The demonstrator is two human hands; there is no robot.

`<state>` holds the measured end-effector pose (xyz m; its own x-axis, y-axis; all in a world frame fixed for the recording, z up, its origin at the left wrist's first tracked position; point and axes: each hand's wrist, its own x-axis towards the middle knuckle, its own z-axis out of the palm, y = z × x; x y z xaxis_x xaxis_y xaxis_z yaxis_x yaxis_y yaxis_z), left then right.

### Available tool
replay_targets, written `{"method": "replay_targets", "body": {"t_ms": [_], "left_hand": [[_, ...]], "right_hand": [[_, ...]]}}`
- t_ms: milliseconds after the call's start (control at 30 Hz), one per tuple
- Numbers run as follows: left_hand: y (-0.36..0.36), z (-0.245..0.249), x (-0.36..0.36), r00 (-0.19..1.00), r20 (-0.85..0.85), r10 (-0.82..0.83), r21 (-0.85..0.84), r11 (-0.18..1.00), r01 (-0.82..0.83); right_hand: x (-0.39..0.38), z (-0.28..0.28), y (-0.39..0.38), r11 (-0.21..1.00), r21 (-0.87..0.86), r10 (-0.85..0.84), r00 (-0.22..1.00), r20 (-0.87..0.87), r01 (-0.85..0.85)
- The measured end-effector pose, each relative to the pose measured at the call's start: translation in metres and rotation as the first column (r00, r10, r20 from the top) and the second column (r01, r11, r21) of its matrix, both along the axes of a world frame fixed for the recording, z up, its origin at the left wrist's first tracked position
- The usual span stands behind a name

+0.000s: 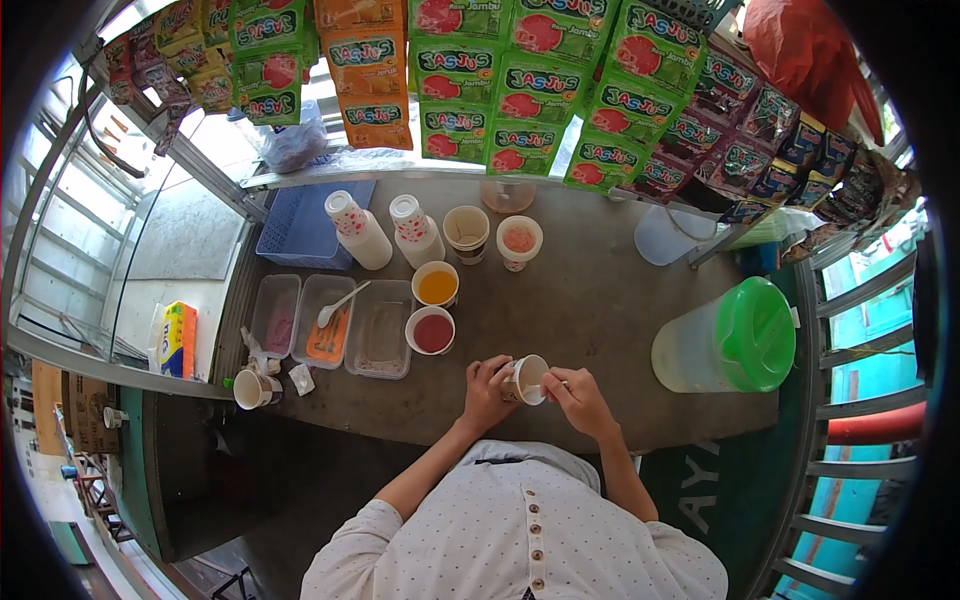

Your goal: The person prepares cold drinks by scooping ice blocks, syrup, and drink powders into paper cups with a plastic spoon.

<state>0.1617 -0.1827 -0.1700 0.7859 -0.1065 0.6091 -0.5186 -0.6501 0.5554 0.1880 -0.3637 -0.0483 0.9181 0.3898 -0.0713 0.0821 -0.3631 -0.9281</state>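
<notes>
A paper cup (531, 371) is tilted near the table's front edge, with my left hand (490, 391) wrapped round its left side. My right hand (580, 401) is closed on the white handle of a spoon (541, 391), whose lower end is inside the cup. What the cup holds is hard to make out. To the upper left stand a cup of red liquid (433, 331) and a cup of orange liquid (437, 286). Behind them are a stack of empty cups (466, 232) and a cup with pinkish contents (519, 238).
Plastic tubs (379, 330) hold powder and a second spoon. Two stacks of white cups (365, 240) stand by a blue basket (300, 232). A green-lidded jug (700, 345) is at the right. Drink sachets (455, 85) hang above. A used cup (256, 389) sits front left.
</notes>
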Motion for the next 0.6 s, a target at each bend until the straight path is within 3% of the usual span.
{"method": "replay_targets", "body": {"t_ms": [33,67,133,167,233,267,333,367,433,600], "left_hand": [[0.001,0.000,0.000,1.000,0.001,0.001,0.007,1.000,-0.001],[0.001,0.000,0.000,1.000,0.000,0.002,0.008,1.000,-0.002],[0.000,0.000,0.000,1.000,-0.014,0.002,0.003,1.000,-0.002],[0.000,0.000,0.000,1.000,-0.014,0.000,0.002,1.000,0.000],[0.001,0.001,0.000,1.000,-0.016,0.000,0.002,1.000,0.000],[0.001,0.002,0.000,1.000,-0.016,0.002,0.003,1.000,-0.001],[0.000,0.002,0.000,1.000,0.005,0.004,0.000,1.000,-0.004],[0.000,0.001,0.000,1.000,0.004,0.004,-0.001,1.000,-0.004],[0.001,0.001,0.000,1.000,0.007,0.004,0.015,1.000,-0.004],[0.000,0.000,0.000,1.000,0.000,0.000,0.004,1.000,0.000]], "right_hand": [[0.001,0.004,-0.001,0.999,0.019,0.043,0.984,-0.172,-0.040],[0.001,0.001,0.001,0.999,0.020,0.045,0.984,-0.173,-0.042],[0.001,-0.005,0.004,0.999,-0.017,-0.037,0.991,0.129,0.040],[0.001,-0.003,0.002,0.999,-0.017,-0.038,0.991,0.130,0.041],[0.003,0.005,-0.001,0.998,0.010,0.058,0.992,-0.109,-0.057],[0.002,0.003,0.001,0.998,0.011,0.059,0.992,-0.109,-0.058],[0.001,-0.003,0.003,1.000,0.004,-0.012,0.993,0.119,0.012],[0.001,-0.001,0.002,1.000,0.003,-0.012,0.993,0.118,0.012],[0.003,0.005,0.000,0.999,0.010,0.050,0.998,-0.042,-0.049],[0.002,-0.002,-0.002,1.000,-0.019,0.017,1.000,0.011,-0.017]]}}
